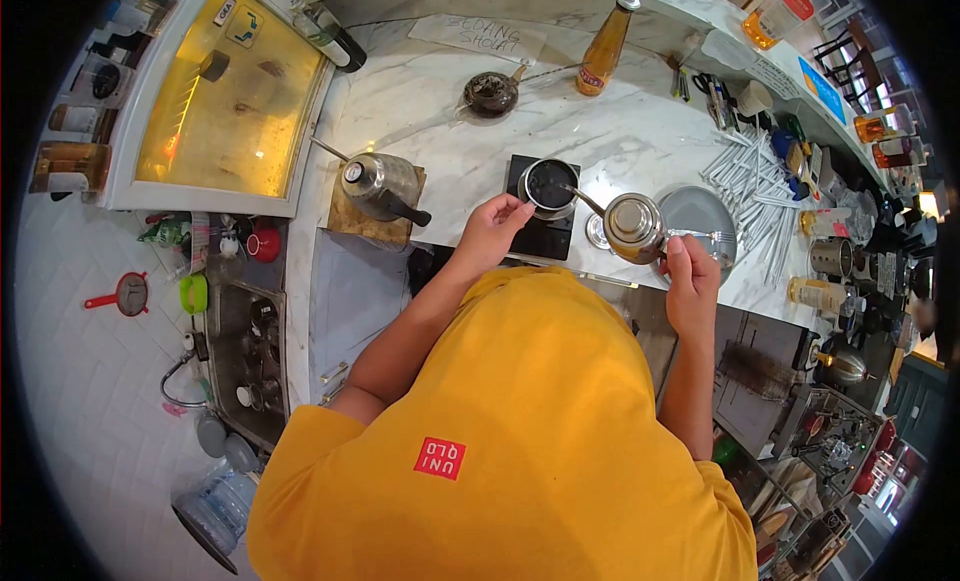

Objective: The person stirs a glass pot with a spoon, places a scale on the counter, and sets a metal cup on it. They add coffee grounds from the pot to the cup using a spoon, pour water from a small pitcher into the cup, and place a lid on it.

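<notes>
My right hand [692, 284] is closed round the handle of a small metal gooseneck kettle [634, 224]. The kettle's spout reaches left to a round metal cup [549, 186] with dark contents; whether liquid is flowing cannot be made out. That cup rests on a flat black scale [555, 243]. At the cup's near left edge, the thumb and fingers of my left hand [494, 233] are pinched together, apparently on its rim. A grey plate [700, 206] with a fork lies just right of the kettle.
Left on the counter, a larger steel kettle [382, 184] stands on a wooden board [352, 217]. Behind are a dark round pot [490, 94] and an amber pump bottle [605, 51]. Wrapped straws [755, 186] are heaped at right. A yellow-lit glass door [235, 91] borders the left.
</notes>
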A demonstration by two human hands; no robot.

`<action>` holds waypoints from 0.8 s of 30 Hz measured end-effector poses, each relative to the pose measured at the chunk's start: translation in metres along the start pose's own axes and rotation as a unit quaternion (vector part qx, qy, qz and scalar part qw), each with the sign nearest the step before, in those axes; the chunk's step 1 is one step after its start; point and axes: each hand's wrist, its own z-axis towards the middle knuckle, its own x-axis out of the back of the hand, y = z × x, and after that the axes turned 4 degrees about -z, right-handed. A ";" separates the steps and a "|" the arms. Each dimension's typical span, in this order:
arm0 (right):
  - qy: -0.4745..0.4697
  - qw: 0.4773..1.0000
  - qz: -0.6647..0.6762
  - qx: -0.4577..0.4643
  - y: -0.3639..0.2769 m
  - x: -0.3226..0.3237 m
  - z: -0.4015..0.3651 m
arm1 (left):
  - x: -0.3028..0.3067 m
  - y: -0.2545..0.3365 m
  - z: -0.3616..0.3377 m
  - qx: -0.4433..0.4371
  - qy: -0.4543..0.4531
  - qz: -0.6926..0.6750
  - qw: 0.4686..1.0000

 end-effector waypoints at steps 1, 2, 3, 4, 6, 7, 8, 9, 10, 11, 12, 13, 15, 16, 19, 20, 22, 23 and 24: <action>0.001 1.000 -0.001 -0.005 0.002 0.000 -0.001 | 0.000 0.004 -0.001 0.004 0.000 0.009 1.000; 0.001 1.000 -0.001 -0.010 0.004 0.000 -0.002 | 0.000 0.005 -0.002 0.009 0.000 0.018 1.000; 0.002 1.000 -0.005 -0.011 0.005 0.000 -0.001 | -0.001 0.003 -0.001 -0.003 0.006 0.000 1.000; 0.003 1.000 -0.008 -0.014 0.005 0.001 -0.001 | -0.003 0.000 0.000 -0.014 0.011 -0.018 1.000; 0.015 1.000 0.001 -0.012 0.007 -0.001 0.000 | -0.003 -0.002 0.000 -0.026 0.018 -0.036 0.999; 0.026 1.000 0.014 -0.009 0.008 -0.004 0.002 | -0.003 -0.002 0.000 -0.027 0.019 -0.037 0.999; 0.037 0.999 0.026 -0.006 0.008 -0.005 0.003 | -0.004 -0.002 0.000 -0.028 0.020 -0.038 0.999; 0.039 0.999 0.024 -0.004 0.006 -0.006 0.004 | -0.003 -0.001 0.000 -0.021 0.013 -0.022 0.999; 0.040 0.999 0.023 -0.002 0.003 -0.007 0.005 | -0.001 0.000 -0.001 -0.013 0.006 -0.006 1.000; 0.041 0.999 0.022 0.000 0.001 -0.008 0.005 | 0.000 0.001 -0.001 -0.006 0.000 0.011 1.000; 0.036 0.999 0.025 0.004 0.000 -0.008 0.005 | 0.001 0.001 0.000 -0.007 0.000 0.012 1.000; 0.031 0.999 0.028 0.008 -0.001 -0.008 0.005 | 0.001 0.000 0.000 -0.008 0.000 0.014 1.000; 0.022 0.999 0.026 0.014 -0.003 -0.008 0.005 | 0.001 -0.003 0.001 -0.010 -0.002 0.013 1.000; 0.017 0.999 0.022 0.016 -0.005 -0.007 0.004 | 0.002 -0.004 0.002 -0.012 -0.002 0.012 1.000; 0.010 1.000 0.009 0.014 -0.003 -0.007 0.000 | 0.002 -0.006 0.001 -0.017 -0.002 0.006 1.000; 0.009 1.000 0.003 0.012 -0.002 -0.006 0.000 | 0.002 -0.007 0.001 -0.018 -0.002 0.004 1.000; -0.006 1.000 -0.004 -0.010 0.001 -0.002 -0.002 | -0.002 -0.004 0.000 -0.025 0.013 -0.020 0.999; -0.013 1.000 -0.007 -0.020 0.002 0.000 -0.003 | -0.003 -0.002 0.000 -0.029 0.020 -0.032 0.999; -0.011 1.000 -0.009 -0.021 0.003 0.000 -0.002 | -0.002 -0.003 -0.001 -0.021 0.014 -0.024 0.999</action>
